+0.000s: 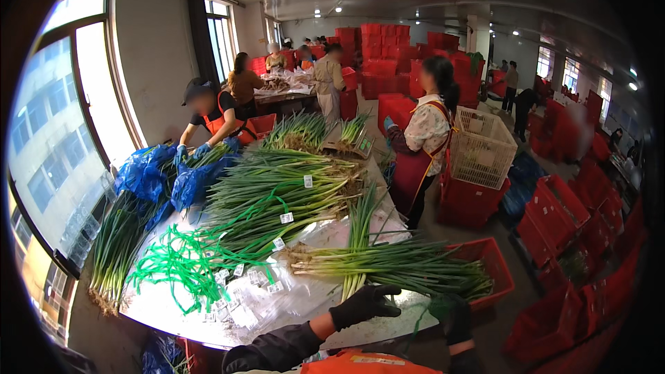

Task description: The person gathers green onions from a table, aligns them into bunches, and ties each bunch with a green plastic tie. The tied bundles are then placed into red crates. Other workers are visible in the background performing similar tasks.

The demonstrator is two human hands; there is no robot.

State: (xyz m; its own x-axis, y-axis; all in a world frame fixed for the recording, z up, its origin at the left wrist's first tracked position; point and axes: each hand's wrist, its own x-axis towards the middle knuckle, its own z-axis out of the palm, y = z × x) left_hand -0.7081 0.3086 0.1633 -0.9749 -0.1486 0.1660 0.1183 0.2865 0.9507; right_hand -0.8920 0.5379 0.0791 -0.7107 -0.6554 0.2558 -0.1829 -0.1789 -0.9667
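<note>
My left hand [366,309], in a black glove, reaches over the near edge of the table [327,335] with its fingers apart and nothing visible in them. Just beyond it, a bunch of green onions [374,265] lies crosswise over some upright-pointing stalks [358,223], roots to the left and leaves to the right. At the leaf end is my right hand [457,319], dark-gloved and blurred, with a green tie strip [417,324] trailing from it. Its fingers are hard to make out. Left of my hands lie a tangle of green ties [182,265] and white tags [254,278] bearing writing.
A large green onion pile [275,187] covers the table's far part, by a scale [358,148]. Red crates [488,265] stand at right. One co-worker [210,109] handles blue plastic bags [195,182]; another co-worker [423,140] stands across the table. A window [57,130] is at left.
</note>
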